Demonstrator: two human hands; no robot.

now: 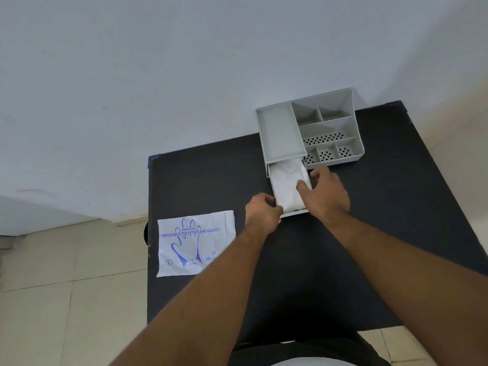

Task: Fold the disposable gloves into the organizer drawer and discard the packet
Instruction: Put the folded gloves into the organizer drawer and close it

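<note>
At the left of the black table lies the glove packet, flat, white with blue print, well apart from the organizer and touching neither hand; it looks empty or nearly so, thin film, very light and limp, likely to slide on the smooth top, so a pinch at one edge or corner should lift it, and it will crumple easily for discarding. Next comes the left hand, curled around the near left corner of the pulled-out drawer, fingers closed against its wall, apparently steadying it; the drawer is rigid grey plastic and light, so it could skate without that hold. Inside it sits the wad of disposable gloves, white, filmy, soft and springy, filling the drawer and bulging at its top; such film tends to puff back up and cling, so pressing flat from above suits it better than gripping. The right hand rests on the wad's right side, thumb pressing down into the gloves, fingers spread along the drawer's right wall. Farther right stands the grey organizer, its perforated compartments bare.
</note>
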